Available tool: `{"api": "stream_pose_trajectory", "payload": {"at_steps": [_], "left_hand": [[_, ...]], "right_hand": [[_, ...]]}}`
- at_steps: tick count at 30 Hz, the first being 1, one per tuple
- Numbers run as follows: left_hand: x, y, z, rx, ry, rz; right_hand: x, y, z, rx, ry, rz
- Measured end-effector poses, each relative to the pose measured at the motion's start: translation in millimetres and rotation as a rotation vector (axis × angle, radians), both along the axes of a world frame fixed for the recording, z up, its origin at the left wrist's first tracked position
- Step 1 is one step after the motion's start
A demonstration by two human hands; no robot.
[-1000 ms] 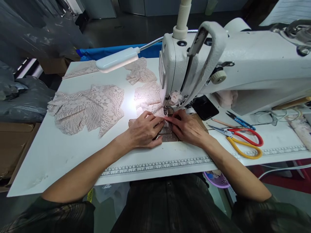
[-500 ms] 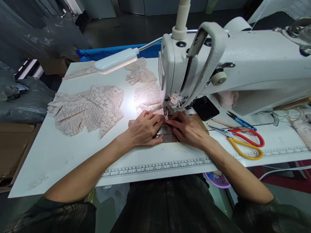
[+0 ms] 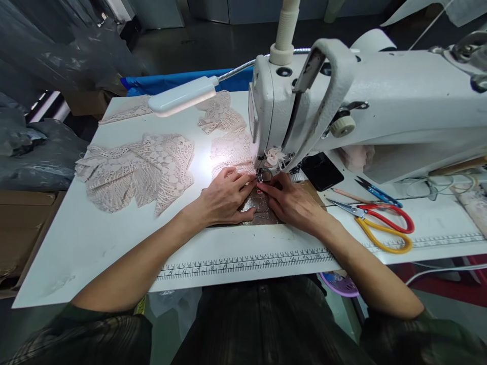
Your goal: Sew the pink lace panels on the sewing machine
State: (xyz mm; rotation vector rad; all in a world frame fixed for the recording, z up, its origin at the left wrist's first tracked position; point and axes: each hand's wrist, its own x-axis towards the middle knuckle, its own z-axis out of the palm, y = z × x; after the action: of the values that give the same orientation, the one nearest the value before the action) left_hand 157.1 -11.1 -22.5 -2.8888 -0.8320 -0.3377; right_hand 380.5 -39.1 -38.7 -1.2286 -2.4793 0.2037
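My left hand (image 3: 226,196) is beside the presser foot (image 3: 264,175) of a white sewing machine (image 3: 304,101). Its fingers are bent and close together, holding the edge of a pale pink lace fabric (image 3: 232,147), with the thumb lower down on a shiny brown sheet (image 3: 262,212). From the other side my right hand (image 3: 294,204) holds the same edge, index finger reaching to the foot and other fingers curled. The fingertips and the fabric between them are partly hidden. Behind the foot, the lace spreads out on the table.
Lace pieces (image 3: 140,170) lie on the white table (image 3: 110,258) at left, under a lit lamp (image 3: 182,96). Scissors with red and yellow handles (image 3: 384,223), blue snips (image 3: 378,191), a pencil (image 3: 352,195) and a black phone (image 3: 322,171) lie at right. A printed ruler (image 3: 243,264) runs along the front edge.
The fabric near the foot has shifted, and more of the shiny brown sheet shows between my hands. My left thumb has lowered slightly. Both hands stay close to the foot.
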Motion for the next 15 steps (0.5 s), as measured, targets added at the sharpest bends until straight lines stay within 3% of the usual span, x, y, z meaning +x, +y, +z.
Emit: {"api": "stream_pose_trajectory", "payload": {"at_steps": [9, 15], "left_hand": [[-0.1, 4.9, 2.9, -0.053, 0.021, 0.027], [-0.9, 7.9, 4.1, -0.056, 0.046, 0.027]], "right_hand": [[-4.8, -2.7, 2.9, -0.073, -0.033, -0.039], [9.3, 5.7, 14.0, -0.209, 0.205, -0.145]]}}
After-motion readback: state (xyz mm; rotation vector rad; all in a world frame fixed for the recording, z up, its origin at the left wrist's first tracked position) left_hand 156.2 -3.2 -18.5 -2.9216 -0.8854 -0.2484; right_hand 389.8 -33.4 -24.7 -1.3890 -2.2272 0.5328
